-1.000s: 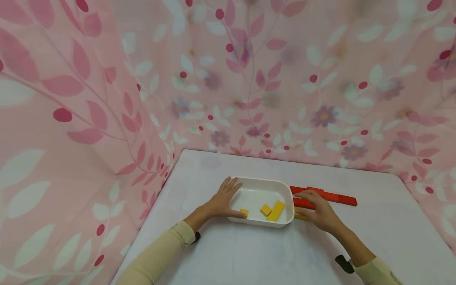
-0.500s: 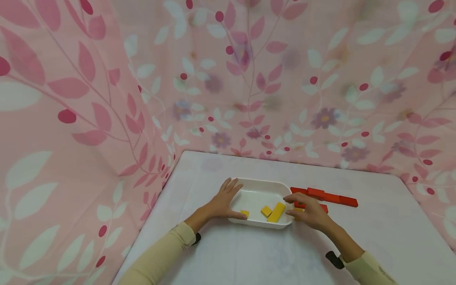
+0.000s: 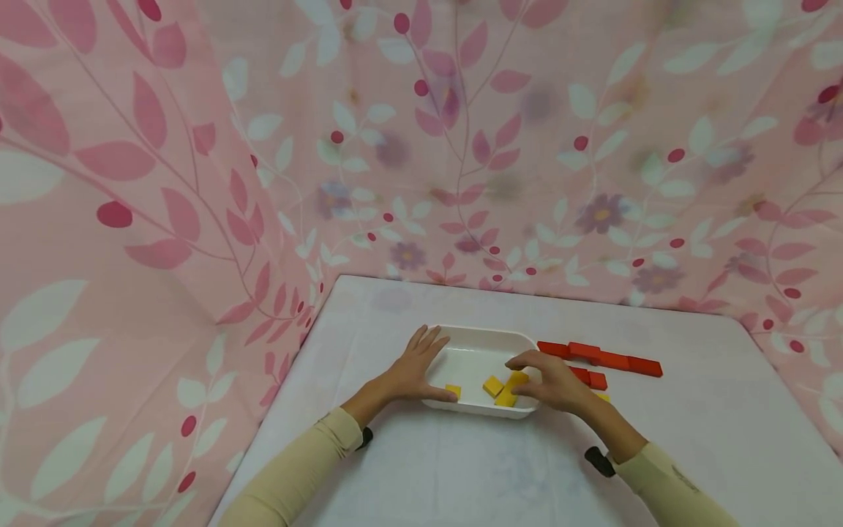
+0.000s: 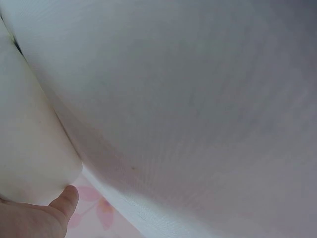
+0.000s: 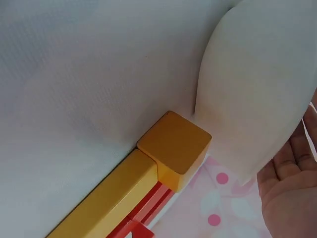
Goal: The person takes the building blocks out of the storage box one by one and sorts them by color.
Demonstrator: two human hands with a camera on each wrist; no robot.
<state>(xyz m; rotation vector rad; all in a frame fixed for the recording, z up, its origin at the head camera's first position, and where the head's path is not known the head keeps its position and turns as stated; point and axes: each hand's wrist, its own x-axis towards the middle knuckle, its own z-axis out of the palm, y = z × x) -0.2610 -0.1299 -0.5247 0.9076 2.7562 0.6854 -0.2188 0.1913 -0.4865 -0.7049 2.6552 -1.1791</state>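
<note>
In the head view a white plastic tray (image 3: 474, 410) holds several yellow blocks, among them a longer block (image 3: 506, 397) and a small cube (image 3: 492, 386). My left hand (image 3: 411, 373) rests spread over the tray's left end, its thumb near another small yellow block (image 3: 453, 390). Over the tray's right end hovers my right hand (image 3: 556, 384), thumb and fingers apart around the longer block; contact cannot be made out. The left wrist view shows a fingertip (image 4: 70, 194) at the tray's outer wall. In the right wrist view my right hand (image 5: 290, 193) is partly hidden behind the tray.
Right of the tray lies a row of red blocks (image 3: 614, 360), with a shorter red row (image 3: 596, 380) in front. A yellow cube (image 5: 174, 144) and a long yellow block (image 5: 106, 196) lie beside the tray's right end. Patterned pink cloth (image 3: 461, 183) hangs behind the white-covered table (image 3: 421, 468).
My right hand has moved left from beside the tray to over its inside, uncovering more of the shorter red row. The left hand and the tray have stayed in place.
</note>
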